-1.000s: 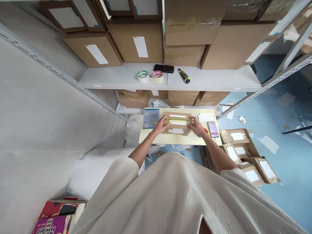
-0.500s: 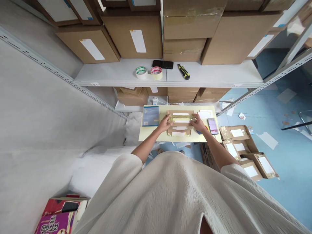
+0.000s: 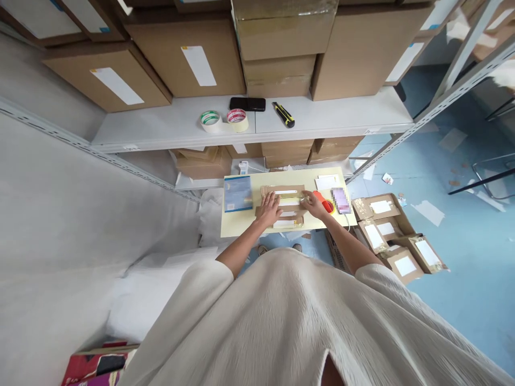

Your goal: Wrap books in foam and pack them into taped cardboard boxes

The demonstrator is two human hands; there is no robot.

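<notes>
**Two hands on the carton, centre table!**

And here's the cardboard box (image 3: 288, 202), lying on the cream tabletop (image 3: 237, 222) between both hands! The left hand (image 3: 270, 210) rests palm-down on its left part, fingers extended and slightly apart, gripping nothing. Over on the right edge, the right hand (image 3: 314, 204) has its fingers bent in at the shiny tape; whether they pinch it, I cannot tell from here. Just beside that hand sits a red tape dispenser (image 3: 323, 201), next to a phone (image 3: 341, 200). A blue booklet (image 3: 237, 194) lies left of the box, white slips (image 3: 327, 182) at upper right.
</notes>
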